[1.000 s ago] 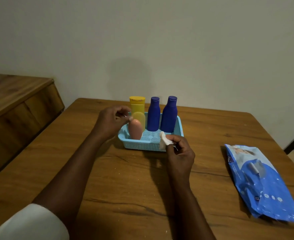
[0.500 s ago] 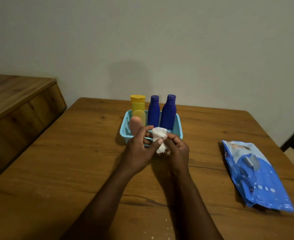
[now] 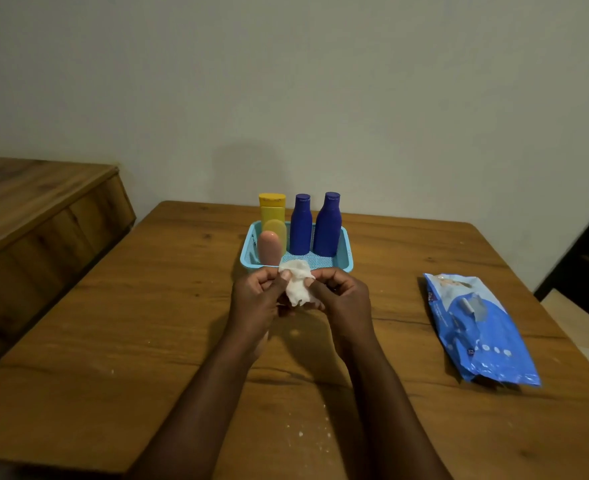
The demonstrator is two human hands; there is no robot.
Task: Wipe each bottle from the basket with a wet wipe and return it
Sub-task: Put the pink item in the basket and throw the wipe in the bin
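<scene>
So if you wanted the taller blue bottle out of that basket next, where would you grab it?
Probably by the narrow neck under its cap, coming down from above and the right. The taller blue bottle stands upright at the right end of the basket, with the shorter blue bottle close on its left, so that side is crowded.

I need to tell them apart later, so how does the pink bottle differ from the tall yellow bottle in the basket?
The pink bottle is shorter, with a rounded top; the tall yellow bottle rises higher and ends in a flat cap. The pink bottle stands at the front left of the basket, the tall yellow bottle at the back left. Both stand upright in it, touched by neither hand.
</scene>
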